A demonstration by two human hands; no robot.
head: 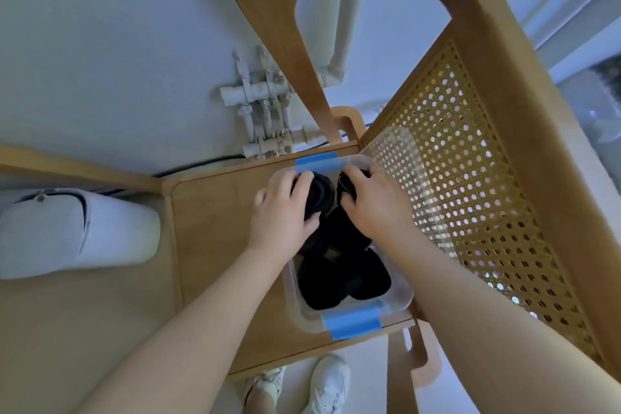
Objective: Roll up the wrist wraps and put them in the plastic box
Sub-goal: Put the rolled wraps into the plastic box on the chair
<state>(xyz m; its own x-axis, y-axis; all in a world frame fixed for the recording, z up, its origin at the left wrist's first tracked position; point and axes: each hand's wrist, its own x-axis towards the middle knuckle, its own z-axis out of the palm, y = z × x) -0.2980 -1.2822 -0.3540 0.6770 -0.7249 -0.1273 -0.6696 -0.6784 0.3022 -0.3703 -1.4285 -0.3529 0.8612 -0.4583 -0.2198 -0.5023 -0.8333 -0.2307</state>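
Left hand and right hand both down in the far end of the plastic box, each with fingers curled round a black rolled wrist wrap, the two rolls side by side and touching or nearly so. Around them, working down in size: the wooden chair whose seat carries the box; its cane back rising close on the right side; a white cushion-like object off to the left, what it is unclear; the clear lid propped against the cane just beside the box; further dark rolls filling the near end; blue clips at both short ends of the box; white shoes on the floor below the seat. Judgement on handling: the wraps look light, soft and springy, likely to loosen if let go carelessly, so best held around the roll's girth with the loose tail pinned under the fingers, then pressed down snug against the neighbours. Little obstructs: only the box walls and packed rolls narrow the room, and the lid leans near the right wrist.
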